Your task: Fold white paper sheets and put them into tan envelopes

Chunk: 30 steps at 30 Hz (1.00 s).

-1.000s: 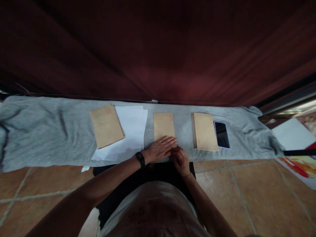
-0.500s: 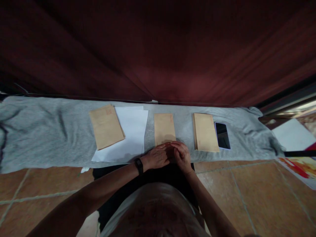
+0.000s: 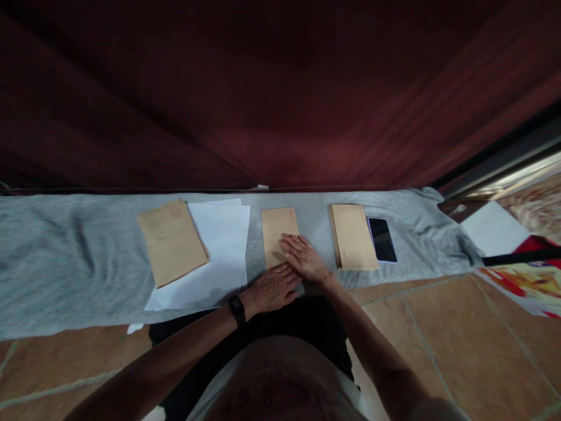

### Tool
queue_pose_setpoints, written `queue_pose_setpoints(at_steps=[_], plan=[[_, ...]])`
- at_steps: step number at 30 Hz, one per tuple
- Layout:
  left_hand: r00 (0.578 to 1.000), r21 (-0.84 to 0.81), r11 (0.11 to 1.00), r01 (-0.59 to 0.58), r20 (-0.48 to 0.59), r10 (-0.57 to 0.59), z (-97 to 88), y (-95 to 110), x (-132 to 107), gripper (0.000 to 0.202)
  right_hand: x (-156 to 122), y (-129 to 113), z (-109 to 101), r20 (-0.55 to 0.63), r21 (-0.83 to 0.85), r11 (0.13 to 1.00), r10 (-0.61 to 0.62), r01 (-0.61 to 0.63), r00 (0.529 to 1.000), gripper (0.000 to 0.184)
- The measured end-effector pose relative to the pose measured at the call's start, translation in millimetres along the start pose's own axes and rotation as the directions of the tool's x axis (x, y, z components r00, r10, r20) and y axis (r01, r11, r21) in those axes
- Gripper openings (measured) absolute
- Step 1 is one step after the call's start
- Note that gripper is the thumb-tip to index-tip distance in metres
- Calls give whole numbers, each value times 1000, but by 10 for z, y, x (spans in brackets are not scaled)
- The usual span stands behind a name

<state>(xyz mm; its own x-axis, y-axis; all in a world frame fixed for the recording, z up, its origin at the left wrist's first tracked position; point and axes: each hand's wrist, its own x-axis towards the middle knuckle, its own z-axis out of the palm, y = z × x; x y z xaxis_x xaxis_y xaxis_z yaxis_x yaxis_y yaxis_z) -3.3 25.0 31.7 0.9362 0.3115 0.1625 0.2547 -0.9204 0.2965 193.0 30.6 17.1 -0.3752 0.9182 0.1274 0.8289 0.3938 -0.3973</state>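
A single brown paper envelope point(image 3: 279, 223) with small red print lies on the grey cloth in front of me. My right hand point(image 3: 305, 257) rests flat on its lower right part, fingers stretched out. Across its near end lies my left hand point(image 3: 272, 289), also flat, with a black watch on the wrist; its fingertips are close to the right hand. The near edge of the envelope is hidden under my hands. Left of it, several brown envelopes point(image 3: 174, 242) lie on white paper sheets point(image 3: 223, 254). To the right is a neat stack of brown envelopes point(image 3: 354, 238).
A phone point(image 3: 383, 240) lies beside the right stack. Grey cloth point(image 3: 79, 257) covers the narrow surface, with a dark red curtain-like backdrop point(image 3: 263, 134) behind it. Tiled floor point(image 3: 442, 327) shows below; a white sheet point(image 3: 495, 230) and a colourful printed piece point(image 3: 526, 286) are at far right.
My right hand has opened from a bent-finger pose and slid forward and left, flat onto the envelope. My left hand stays at the near end. The view has shifted slightly.
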Motion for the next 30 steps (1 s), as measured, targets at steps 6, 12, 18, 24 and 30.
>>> queue_pose_setpoints(at_steps=[6,12,18,24,30], plan=[[1000,2,1000,-12,5,12,104,-52,-47,57,276,186,0,6,-104,992,74,-73,997,55],[999,26,999,-37,32,36,95,-58,-49,69,547,323,-46,-30,-139,978,151,-153,988,58],[998,37,999,-39,52,37,100,-61,-38,75,715,410,-12,-94,-138,967,201,-212,975,58],[999,73,997,-31,22,29,146,-51,-76,69,647,378,25,-114,-148,967,194,-210,974,60],[1000,76,997,-24,-14,25,156,-50,-90,64,381,305,21,-84,-148,980,119,-131,989,61]])
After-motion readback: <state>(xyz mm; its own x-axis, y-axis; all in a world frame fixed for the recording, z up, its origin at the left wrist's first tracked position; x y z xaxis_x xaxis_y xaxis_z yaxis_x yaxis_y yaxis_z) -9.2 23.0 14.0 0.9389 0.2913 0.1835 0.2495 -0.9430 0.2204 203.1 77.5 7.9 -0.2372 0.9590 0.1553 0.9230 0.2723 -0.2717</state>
